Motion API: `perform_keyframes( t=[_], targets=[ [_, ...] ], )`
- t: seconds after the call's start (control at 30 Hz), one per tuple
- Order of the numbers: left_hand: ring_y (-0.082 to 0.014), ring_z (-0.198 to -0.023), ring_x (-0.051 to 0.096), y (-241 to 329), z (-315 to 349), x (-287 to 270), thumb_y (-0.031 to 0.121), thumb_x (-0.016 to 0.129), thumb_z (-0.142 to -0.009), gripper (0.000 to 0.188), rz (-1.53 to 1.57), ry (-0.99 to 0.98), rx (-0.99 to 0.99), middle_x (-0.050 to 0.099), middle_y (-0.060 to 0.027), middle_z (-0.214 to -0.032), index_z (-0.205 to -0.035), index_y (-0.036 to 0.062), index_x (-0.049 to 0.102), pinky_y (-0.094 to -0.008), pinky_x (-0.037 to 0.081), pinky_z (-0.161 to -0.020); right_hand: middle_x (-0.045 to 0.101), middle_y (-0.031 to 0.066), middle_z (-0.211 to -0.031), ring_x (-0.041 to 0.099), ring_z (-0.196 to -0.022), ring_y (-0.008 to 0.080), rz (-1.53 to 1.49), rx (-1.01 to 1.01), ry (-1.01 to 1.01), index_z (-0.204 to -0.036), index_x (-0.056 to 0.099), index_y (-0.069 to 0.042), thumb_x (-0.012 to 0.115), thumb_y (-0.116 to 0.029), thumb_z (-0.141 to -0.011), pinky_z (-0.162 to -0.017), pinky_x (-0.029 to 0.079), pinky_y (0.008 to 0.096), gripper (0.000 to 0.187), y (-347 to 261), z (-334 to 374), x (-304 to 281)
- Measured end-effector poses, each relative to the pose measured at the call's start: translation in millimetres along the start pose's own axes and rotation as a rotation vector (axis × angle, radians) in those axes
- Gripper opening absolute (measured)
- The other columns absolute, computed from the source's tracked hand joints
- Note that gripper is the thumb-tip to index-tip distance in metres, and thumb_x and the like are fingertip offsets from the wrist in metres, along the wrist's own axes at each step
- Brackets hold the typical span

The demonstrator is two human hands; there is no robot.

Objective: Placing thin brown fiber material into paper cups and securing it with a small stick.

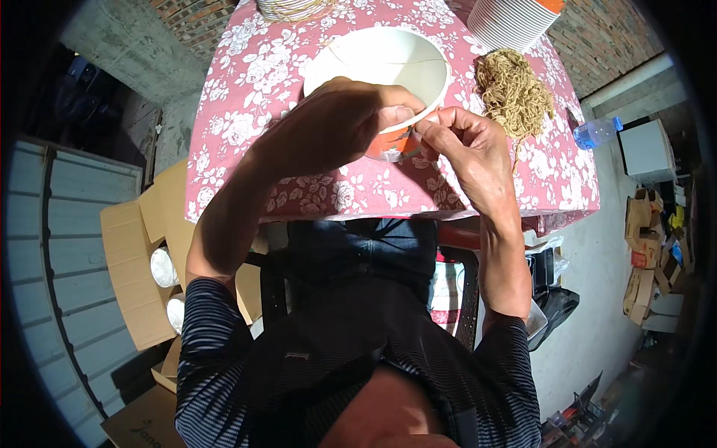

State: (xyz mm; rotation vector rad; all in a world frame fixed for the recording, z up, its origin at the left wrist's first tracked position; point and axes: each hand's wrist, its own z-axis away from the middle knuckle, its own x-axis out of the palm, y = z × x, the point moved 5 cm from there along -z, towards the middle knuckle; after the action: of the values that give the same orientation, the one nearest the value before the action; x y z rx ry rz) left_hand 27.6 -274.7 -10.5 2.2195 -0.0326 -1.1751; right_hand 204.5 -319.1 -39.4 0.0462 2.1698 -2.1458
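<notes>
A paper bucket [418, 63], white inside and orange outside, stands tilted on the table before me. My left hand [366, 112] is closed on its near rim, the thumb lying over the edge. Right beside that thumb, my right hand [459, 138] pinches at the outside of the rim with thumb and forefinger. What lies between those fingertips is too small to make out. A tangled heap of tan string [511, 93] lies just beyond my right hand.
A pink flowered tablecloth [239, 127] covers the table. Nested white buckets [508, 26] stand at the far right, and another stack [295, 7] at the far left. A plastic bottle [597, 133] is past the right edge. Open cardboard boxes [134, 261] sit at my left.
</notes>
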Motion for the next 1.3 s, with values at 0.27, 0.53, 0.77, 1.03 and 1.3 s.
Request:
perform_keyframes(
  t=[0.27,0.53,0.77,1.03,1.3],
  targets=[
    [-0.0300,-0.072,0.072,8.1,-11.8,0.2,0.009,0.069,-0.095,0.011,-0.098,0.100,0.167,0.072,-0.0185,-0.080,-0.100,-0.0005,0.072,-0.0370,0.056,-0.068,0.068,0.0008,-0.076,0.056,-0.065,0.0040,0.016,0.014,-0.020,-0.089,0.072,0.003,0.072,-0.012,-0.098,-0.058,0.045,0.0216,0.018,3.5,2.8,-2.5],
    [-0.0290,-0.066,0.071,5.2,-13.1,7.3,0.006,0.067,-0.095,0.008,-0.098,-0.023,-0.032,0.070,-0.0162,-0.075,-0.091,-0.0010,0.066,-0.0371,0.055,-0.061,0.066,0.0007,-0.079,0.058,-0.069,0.0052,-0.075,0.060,-0.153,-0.099,0.070,0.002,0.070,-0.013,-0.101,-0.061,0.047,0.0217,0.015,9.4,7.3,-7.6],
    [-0.0181,-0.069,0.069,-3.2,4.1,-12.1,0.015,0.043,-0.108,0.024,-0.074,0.087,0.005,0.071,-0.0146,-0.091,-0.097,0.0005,0.059,-0.0317,0.059,-0.062,0.066,0.0074,-0.078,0.060,-0.068,0.0154,0.726,-0.550,0.042,-0.119,0.066,0.001,0.078,-0.007,-0.088,-0.064,0.046,0.0325,0.034,-32.9,6.8,-27.1],
    [-0.0174,-0.080,0.068,4.5,0.3,-15.9,0.018,0.046,-0.107,0.024,0.144,0.173,-0.035,0.069,-0.0109,-0.091,-0.100,-0.0008,0.060,-0.0317,0.057,-0.071,0.056,0.0097,-0.070,0.055,-0.063,0.0258,0.938,-0.850,-0.071,-0.107,0.078,-0.006,0.079,-0.014,-0.087,-0.062,0.045,0.0388,0.022,-38.0,6.4,1.4],
    [-0.0116,-0.081,0.059,6.1,-4.9,0.9,0.016,0.055,-0.103,0.018,0.382,0.052,-0.382,0.064,-0.0053,-0.087,-0.103,-0.0009,0.063,-0.0276,0.048,-0.071,0.062,-0.0003,-0.070,0.048,-0.063,0.0047,0.342,-0.296,-0.048,-0.099,0.079,0.001,0.078,-0.015,-0.093,-0.055,0.039,0.0257,0.018,-9.3,9.2,8.3]
  ],
)
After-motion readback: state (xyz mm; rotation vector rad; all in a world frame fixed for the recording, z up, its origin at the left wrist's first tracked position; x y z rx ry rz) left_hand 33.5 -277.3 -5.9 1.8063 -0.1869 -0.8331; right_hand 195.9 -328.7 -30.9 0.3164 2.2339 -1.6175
